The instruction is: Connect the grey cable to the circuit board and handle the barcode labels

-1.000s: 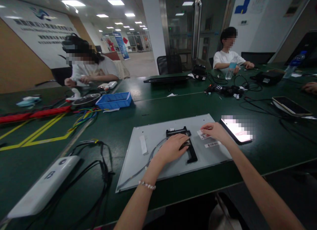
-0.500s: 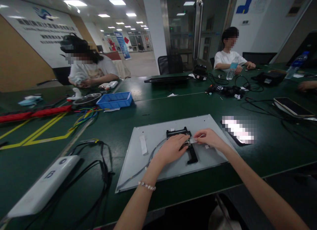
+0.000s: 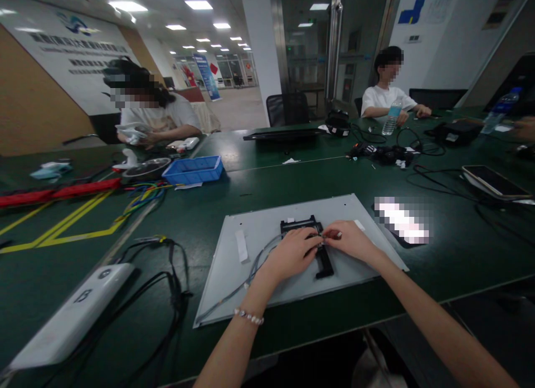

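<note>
A black plastic frame (image 3: pixel 324 263) with open sides lies on a flat light-grey panel (image 3: pixel 234 279). Over the frame's upper part rests my left hand (image 3: pixel 292 253), its bent fingers and thumb meeting near the frame's right side; what they grip is covered. Right beside those fingertips, my right hand (image 3: pixel 350 241) is pinched at the frame's edge on something too small to make out. Grey cables (image 3: pixel 254 262) run from under my left hand to the panel's lower left corner. A white strip (image 3: pixel 241 246) lies on the panel's left part, and a white label (image 3: pixel 359 226) shows behind my right hand.
Right of the panel lies a lit phone (image 3: pixel 401 221). A white power bank (image 3: pixel 73 315) with black cables (image 3: pixel 178 282) is on the left. Farther back are a blue bin (image 3: pixel 194 170), a dark flat screen (image 3: pixel 284 135) and a bottle (image 3: pixel 392 117). Two people sit across the table.
My right hand has moved left from the label area to the frame, carrying a white label midway, and now meets my left fingertips. My left hand stays on the frame, its fingers drawn in more.
</note>
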Motion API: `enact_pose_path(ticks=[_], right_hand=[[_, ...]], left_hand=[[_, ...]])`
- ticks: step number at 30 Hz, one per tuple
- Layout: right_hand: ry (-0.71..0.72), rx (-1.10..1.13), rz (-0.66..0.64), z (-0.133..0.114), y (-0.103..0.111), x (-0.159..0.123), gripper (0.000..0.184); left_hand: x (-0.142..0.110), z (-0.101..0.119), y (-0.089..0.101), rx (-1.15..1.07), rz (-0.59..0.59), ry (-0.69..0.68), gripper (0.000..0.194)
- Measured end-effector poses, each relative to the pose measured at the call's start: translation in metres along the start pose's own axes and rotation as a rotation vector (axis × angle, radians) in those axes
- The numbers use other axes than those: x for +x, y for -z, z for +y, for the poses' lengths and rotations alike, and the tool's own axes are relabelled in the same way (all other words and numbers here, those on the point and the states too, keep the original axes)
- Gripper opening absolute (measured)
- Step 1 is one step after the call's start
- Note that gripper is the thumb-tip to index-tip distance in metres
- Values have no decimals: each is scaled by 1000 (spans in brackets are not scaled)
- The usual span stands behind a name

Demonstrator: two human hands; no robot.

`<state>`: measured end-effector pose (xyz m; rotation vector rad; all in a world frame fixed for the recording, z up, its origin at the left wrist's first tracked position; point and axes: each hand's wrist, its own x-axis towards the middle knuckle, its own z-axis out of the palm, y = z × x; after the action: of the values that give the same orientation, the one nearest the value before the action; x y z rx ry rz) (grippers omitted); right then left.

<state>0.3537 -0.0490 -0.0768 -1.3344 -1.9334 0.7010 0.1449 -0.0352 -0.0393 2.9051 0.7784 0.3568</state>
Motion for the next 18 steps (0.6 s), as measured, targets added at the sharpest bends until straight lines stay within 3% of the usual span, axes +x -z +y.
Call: enact_pose_path(ticks=[18], right_hand=[[100,-135,-35,2,6,-2,11]], left_hand=[[0,-2,-4,-19,-2,31,33]])
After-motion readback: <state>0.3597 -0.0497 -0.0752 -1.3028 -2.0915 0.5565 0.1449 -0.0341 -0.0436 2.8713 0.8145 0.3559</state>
